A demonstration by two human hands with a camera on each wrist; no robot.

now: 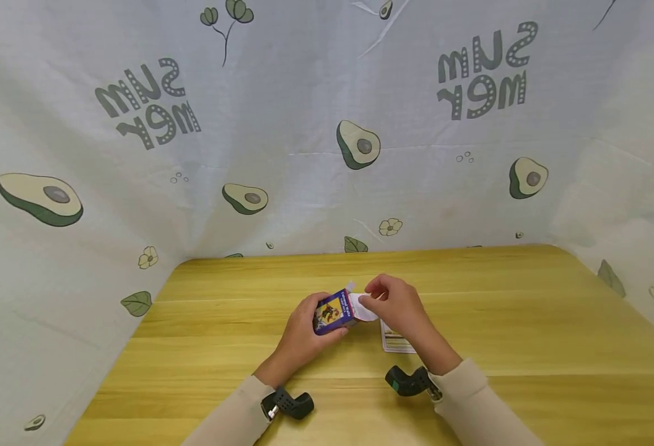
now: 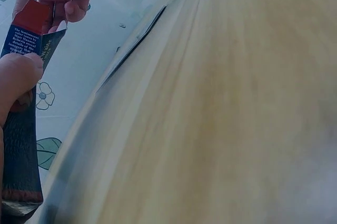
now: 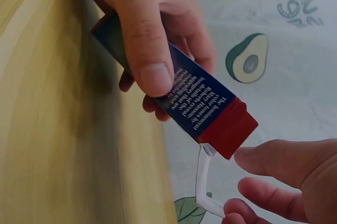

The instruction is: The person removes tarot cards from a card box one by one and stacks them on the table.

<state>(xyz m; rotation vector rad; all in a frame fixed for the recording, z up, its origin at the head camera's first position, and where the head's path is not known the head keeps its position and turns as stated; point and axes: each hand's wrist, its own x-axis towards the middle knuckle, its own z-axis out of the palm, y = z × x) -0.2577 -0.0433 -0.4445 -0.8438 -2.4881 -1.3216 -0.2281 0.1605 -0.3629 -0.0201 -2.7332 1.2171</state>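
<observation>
In the head view my left hand (image 1: pixel 300 334) grips a small blue-purple tarot card box (image 1: pixel 329 313), tilted with its top end towards the right. At that end a white-lined flap (image 1: pixel 363 308) stands open. My right hand (image 1: pixel 398 305) is right at the flap, its fingers bent. From the right wrist camera, the thumb (image 3: pixel 263 161) meets the corner of the red end flap (image 3: pixel 231 129). Fingertips touch the end of a white side flap (image 3: pixel 201 179), and a gap shows between thumb and fingers. The inside of the box is hidden.
A card with a pale border (image 1: pixel 395 342) lies on the wooden table (image 1: pixel 238 353), partly covered by the right forearm. Behind the table hangs a white cloth (image 1: pixel 305 124) printed with avocados. Each wrist wears a black camera mount (image 1: pixel 293 404).
</observation>
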